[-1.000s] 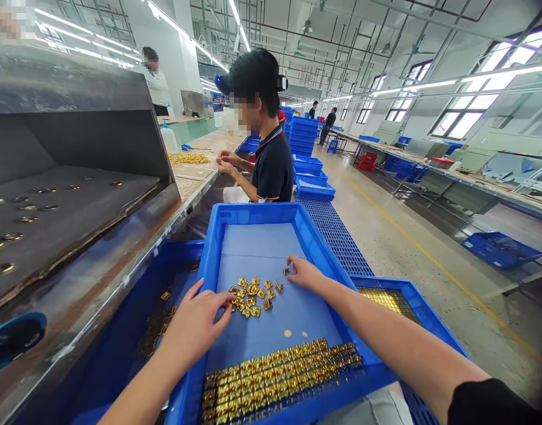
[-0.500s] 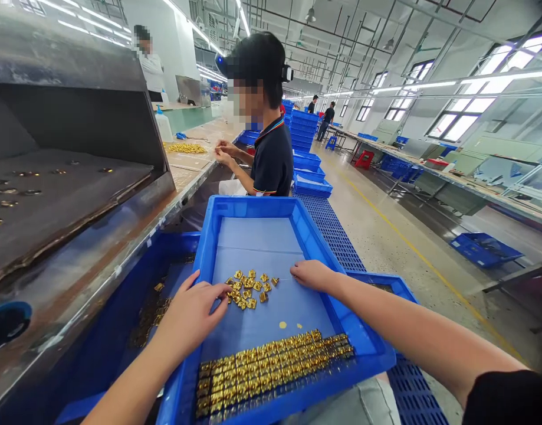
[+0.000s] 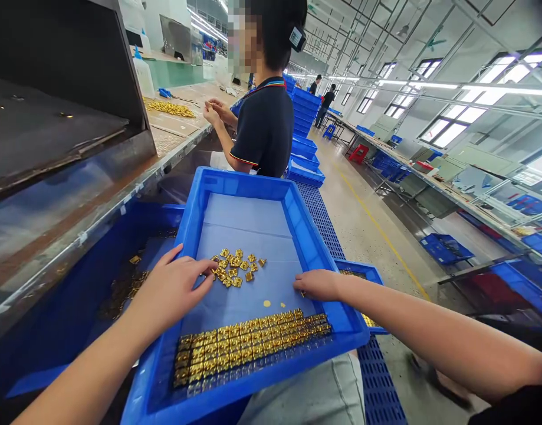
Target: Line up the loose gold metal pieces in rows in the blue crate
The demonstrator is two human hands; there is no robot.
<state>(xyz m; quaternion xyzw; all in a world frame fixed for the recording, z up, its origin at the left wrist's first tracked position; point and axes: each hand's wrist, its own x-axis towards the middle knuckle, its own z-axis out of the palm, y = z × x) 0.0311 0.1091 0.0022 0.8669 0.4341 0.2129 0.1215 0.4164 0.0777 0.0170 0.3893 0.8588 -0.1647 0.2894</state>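
Observation:
A blue tray (image 3: 242, 184) lined with pale sheet is tilted in front of me. Loose gold pieces (image 3: 232, 267) lie in its middle, and rows of gold pieces (image 3: 248, 342) line its near end. My left hand (image 3: 177, 286) reaches over the left rim, thumb and forefinger close together at the loose pile; whether a piece is between them is too small to tell. Inside the right side, my right hand (image 3: 317, 284) has its fingers pressed together, with a gold piece (image 3: 302, 293) showing under the fingertips.
A dark blue bin (image 3: 158, 211) with more pieces is at the left, below a bench edge with a metal hood (image 3: 140, 124). Ahead sits a person in a dark shirt (image 3: 268, 124). Stacked blue crates (image 3: 304, 112) stand behind. Another blue tray (image 3: 372, 273) is at the right.
The view has shifted, so the person ahead looks nearer. My right hand has moved nearer the rows, and a gold piece now shows under its fingers. My left hand stays beside the pile.

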